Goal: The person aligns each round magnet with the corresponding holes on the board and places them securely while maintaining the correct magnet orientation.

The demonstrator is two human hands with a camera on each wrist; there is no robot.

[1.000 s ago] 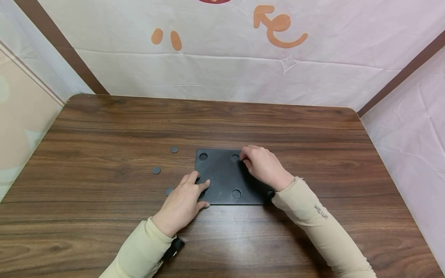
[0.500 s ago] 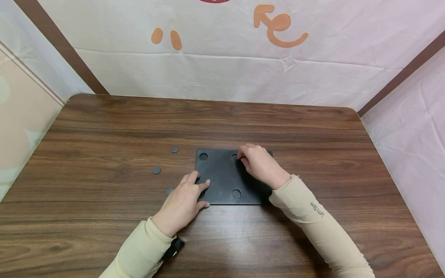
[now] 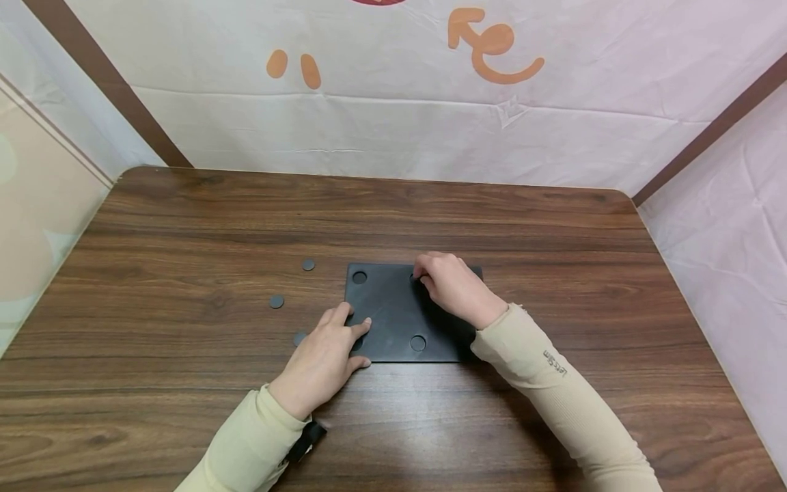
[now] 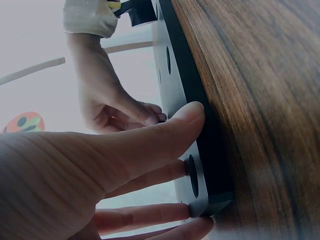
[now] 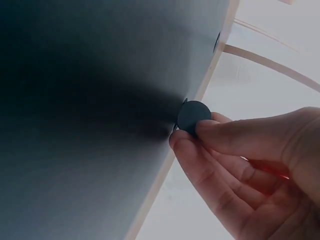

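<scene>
A flat black board (image 3: 393,311) with round recesses lies on the table. My left hand (image 3: 321,355) rests on its left front corner; in the left wrist view the thumb (image 4: 170,127) presses the near edge, and the other fingers reach straight to the board. Over the back middle recess, my right hand (image 3: 458,287) pinches a small dark disc (image 5: 192,116) between thumb and fingertips. The right wrist view has this disc tilted up at the recess's rim. In the head view my fingers hide it.
Two grey discs, a back one (image 3: 308,264) and a nearer one (image 3: 277,301), lie left of the board. Another disc (image 3: 298,338) shows partly beside my left hand. The wooden table (image 3: 393,219) ends at a white printed curtain (image 3: 393,130).
My right hand has moved slightly left, further over the back middle recess, which it now mostly covers. My left hand, the board and the loose discs have stayed in place.
</scene>
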